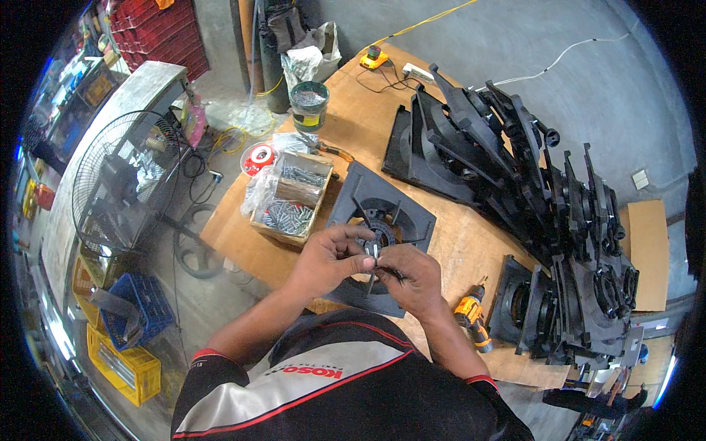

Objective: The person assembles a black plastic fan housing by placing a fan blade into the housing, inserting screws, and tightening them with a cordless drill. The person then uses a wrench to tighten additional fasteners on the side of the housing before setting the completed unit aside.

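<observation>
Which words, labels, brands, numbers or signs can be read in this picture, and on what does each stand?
Black-and-pale shirt: red lettering on the pale panel; wording not copied here.
Green bucket: yellow label, any print too small to read.
Orange-and-black drill: any marking too small to read.

From head height, one fisheye view (edges bowed) faces down at the nearby hands (329, 257).
</observation>
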Available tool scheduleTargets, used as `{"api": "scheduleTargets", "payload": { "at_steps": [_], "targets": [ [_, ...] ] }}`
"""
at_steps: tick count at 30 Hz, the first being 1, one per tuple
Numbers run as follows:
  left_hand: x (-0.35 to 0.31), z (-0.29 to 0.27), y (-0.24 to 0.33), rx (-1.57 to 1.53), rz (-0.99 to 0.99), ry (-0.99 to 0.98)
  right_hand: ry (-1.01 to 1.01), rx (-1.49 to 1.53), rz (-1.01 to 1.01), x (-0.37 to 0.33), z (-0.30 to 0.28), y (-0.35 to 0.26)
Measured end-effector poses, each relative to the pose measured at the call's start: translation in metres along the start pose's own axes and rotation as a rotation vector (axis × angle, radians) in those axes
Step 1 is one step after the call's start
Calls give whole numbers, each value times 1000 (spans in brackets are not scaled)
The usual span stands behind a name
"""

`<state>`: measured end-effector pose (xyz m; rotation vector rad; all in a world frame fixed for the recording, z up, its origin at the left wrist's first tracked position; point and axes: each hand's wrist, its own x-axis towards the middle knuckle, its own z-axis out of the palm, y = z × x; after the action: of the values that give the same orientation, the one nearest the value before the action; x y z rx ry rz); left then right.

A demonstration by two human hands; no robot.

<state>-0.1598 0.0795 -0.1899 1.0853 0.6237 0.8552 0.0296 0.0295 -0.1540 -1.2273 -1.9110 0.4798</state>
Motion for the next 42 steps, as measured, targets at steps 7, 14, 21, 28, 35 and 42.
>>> {"api": "scheduleTargets", "payload": {
  "at_steps": [7, 14, 21, 28, 35, 42],
  "targets": [
    [-1, 1, 8, 42, 27, -41, -6, 16, -6, -1, -2, -3],
    [0, -4, 23, 160, -37, -107, -53, 45, -3, -1, 0, -6],
    [7, -9, 5, 203, -32, -20, 59, -9, 213, -10, 4, 11],
    [10, -38, -27, 243, -149, 143, 96, -47, 785, -85, -4, 168],
    [11, -30, -31, 243, -108, 95, 163, -393, 661, -109, 38, 170],
    [13, -29, -34, 291, -182, 112, 174, -341, 691, -118, 47, 180]
  ]
}}
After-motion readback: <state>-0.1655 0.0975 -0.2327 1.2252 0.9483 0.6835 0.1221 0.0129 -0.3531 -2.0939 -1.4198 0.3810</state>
